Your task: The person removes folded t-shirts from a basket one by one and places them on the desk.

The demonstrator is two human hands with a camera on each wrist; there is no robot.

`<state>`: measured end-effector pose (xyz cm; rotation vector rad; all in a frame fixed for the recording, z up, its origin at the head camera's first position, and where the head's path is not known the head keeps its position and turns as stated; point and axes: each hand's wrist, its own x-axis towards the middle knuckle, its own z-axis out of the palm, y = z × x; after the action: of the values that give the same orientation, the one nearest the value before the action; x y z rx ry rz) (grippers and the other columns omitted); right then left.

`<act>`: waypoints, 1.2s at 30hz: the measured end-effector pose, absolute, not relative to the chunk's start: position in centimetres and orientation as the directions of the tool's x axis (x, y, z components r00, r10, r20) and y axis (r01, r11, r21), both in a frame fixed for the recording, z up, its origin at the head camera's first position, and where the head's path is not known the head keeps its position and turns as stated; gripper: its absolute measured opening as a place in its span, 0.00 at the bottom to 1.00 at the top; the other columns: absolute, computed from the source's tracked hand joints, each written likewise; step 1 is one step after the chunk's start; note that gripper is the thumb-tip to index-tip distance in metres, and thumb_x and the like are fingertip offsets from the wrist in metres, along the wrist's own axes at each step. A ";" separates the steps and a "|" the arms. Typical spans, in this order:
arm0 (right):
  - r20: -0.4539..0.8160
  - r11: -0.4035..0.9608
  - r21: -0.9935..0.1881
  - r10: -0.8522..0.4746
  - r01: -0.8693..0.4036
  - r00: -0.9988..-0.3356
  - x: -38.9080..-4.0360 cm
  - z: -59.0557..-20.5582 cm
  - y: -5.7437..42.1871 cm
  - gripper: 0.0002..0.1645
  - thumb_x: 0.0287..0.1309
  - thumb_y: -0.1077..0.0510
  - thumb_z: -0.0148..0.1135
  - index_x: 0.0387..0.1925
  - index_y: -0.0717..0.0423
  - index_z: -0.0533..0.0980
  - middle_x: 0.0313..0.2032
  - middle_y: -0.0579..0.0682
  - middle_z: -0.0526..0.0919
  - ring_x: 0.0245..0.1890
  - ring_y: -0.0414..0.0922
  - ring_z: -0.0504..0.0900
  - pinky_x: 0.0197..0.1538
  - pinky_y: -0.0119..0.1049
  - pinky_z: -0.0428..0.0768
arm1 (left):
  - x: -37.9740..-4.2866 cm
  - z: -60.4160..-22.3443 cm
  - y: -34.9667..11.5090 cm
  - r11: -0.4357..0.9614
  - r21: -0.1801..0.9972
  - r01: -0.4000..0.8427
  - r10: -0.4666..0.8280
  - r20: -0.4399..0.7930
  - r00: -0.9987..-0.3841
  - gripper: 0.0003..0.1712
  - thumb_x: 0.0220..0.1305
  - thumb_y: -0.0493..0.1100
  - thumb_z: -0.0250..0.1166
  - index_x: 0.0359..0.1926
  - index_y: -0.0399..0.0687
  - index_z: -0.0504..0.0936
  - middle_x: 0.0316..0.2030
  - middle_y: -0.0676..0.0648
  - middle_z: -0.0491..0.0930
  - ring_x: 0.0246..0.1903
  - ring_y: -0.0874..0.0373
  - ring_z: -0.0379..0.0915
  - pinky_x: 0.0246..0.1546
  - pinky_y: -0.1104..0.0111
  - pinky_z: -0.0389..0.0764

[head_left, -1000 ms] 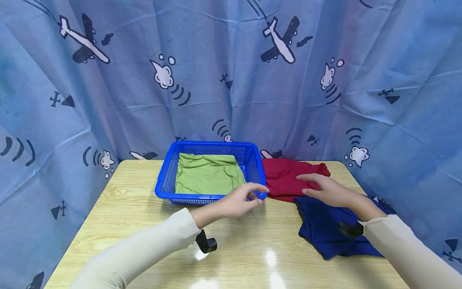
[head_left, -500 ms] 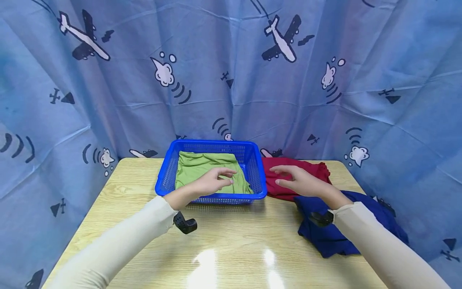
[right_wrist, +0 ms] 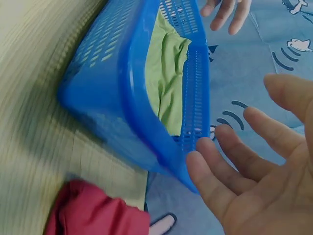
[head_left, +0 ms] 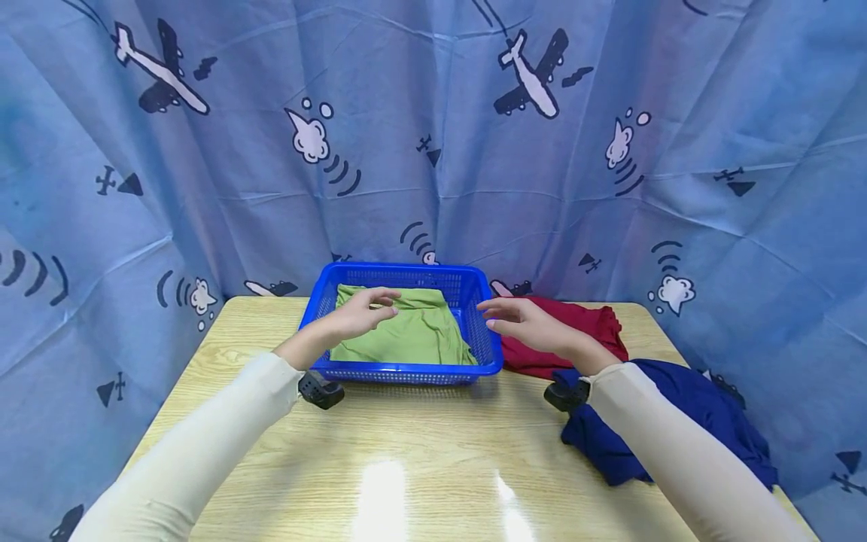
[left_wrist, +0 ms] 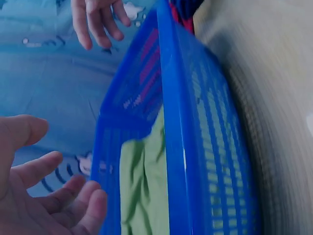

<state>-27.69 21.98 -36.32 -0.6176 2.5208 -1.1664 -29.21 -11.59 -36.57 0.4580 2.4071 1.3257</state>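
Observation:
A blue plastic basket point(head_left: 406, 370) with slotted walls stands on the table, and a green cloth point(head_left: 406, 331) lies spread out inside it. Above the basket's left part hovers my left hand point(head_left: 355, 315), its fingers loosely bent around nothing. My right hand point(head_left: 524, 325) is over the basket's right rim, likewise holding nothing. In both wrist views the fingers are relaxed and spread. A red cloth point(head_left: 589, 324) lies to the right of the basket, partly hidden by the right hand. Nearer the front right, a dark blue cloth point(head_left: 691, 406) lies crumpled, partly behind the right forearm.
The light wooden table point(head_left: 433, 452) carries all of these things. A blue curtain point(head_left: 379, 150) with printed airplanes hangs close behind the table and along both sides. Dark wrist cameras are strapped at both sleeves, one of them a black camera point(head_left: 321, 390).
Both hands have moved left, the left from the basket's right front corner to over its left part, the right from the red cloth to the basket's right rim. The cloths stay where they lay.

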 end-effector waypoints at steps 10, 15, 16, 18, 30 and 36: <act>-0.236 0.393 -0.919 -0.487 0.030 -0.841 -29.4 -37.2 18.4 0.33 0.78 0.52 0.48 0.78 0.51 0.55 0.79 0.61 0.52 0.77 0.62 0.59 0.75 0.58 0.63 | -31.1 -37.7 -15.0 0.606 0.795 -0.042 0.345 -0.310 -0.886 0.34 0.79 0.49 0.50 0.79 0.48 0.54 0.78 0.31 0.50 0.77 0.34 0.47 0.74 0.41 0.60; -0.291 0.290 -0.943 -0.477 0.164 -0.829 -30.5 -38.5 16.9 0.36 0.79 0.52 0.45 0.80 0.52 0.49 0.81 0.58 0.44 0.81 0.61 0.45 0.79 0.60 0.50 | -32.1 -38.4 -15.7 0.588 0.801 -0.113 0.344 -0.374 -0.861 0.37 0.78 0.51 0.49 0.80 0.48 0.49 0.80 0.34 0.43 0.78 0.34 0.43 0.73 0.37 0.58; -0.300 0.286 -0.942 -0.470 0.179 -0.830 -30.7 -38.8 16.6 0.36 0.79 0.52 0.45 0.80 0.52 0.48 0.81 0.57 0.44 0.81 0.60 0.43 0.80 0.60 0.48 | -32.2 -38.6 -15.8 0.585 0.800 -0.131 0.340 -0.388 -0.856 0.38 0.78 0.52 0.50 0.81 0.48 0.48 0.80 0.35 0.42 0.78 0.34 0.42 0.73 0.37 0.57; -0.319 0.288 -0.936 -0.450 0.203 -0.834 -31.2 -39.3 16.0 0.37 0.78 0.51 0.46 0.80 0.51 0.48 0.81 0.56 0.44 0.82 0.59 0.41 0.80 0.60 0.45 | -32.5 -39.0 -16.2 0.586 0.794 -0.162 0.330 -0.416 -0.847 0.39 0.78 0.53 0.50 0.81 0.48 0.46 0.81 0.36 0.40 0.79 0.34 0.40 0.73 0.37 0.58; -0.414 0.377 -0.885 -0.366 0.274 -0.834 -32.6 -40.7 13.6 0.43 0.74 0.46 0.52 0.81 0.46 0.45 0.82 0.54 0.36 0.82 0.57 0.34 0.79 0.65 0.41 | -32.9 -39.8 -17.1 0.576 0.780 -0.247 0.297 -0.480 -0.825 0.42 0.78 0.53 0.49 0.81 0.46 0.40 0.80 0.33 0.34 0.77 0.27 0.39 0.71 0.37 0.61; -0.462 0.407 -0.855 -0.315 0.322 -0.829 -32.8 -41.5 13.6 0.49 0.73 0.44 0.53 0.82 0.44 0.38 0.82 0.54 0.30 0.81 0.59 0.30 0.78 0.68 0.37 | -32.6 -40.5 -16.8 0.562 0.784 -0.264 0.300 -0.490 -0.818 0.43 0.79 0.52 0.49 0.81 0.46 0.36 0.80 0.32 0.32 0.76 0.24 0.38 0.71 0.38 0.63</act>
<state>-32.83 13.61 -41.54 0.0060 2.0950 -1.4515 -32.58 -16.81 -40.51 0.0288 2.2042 1.2408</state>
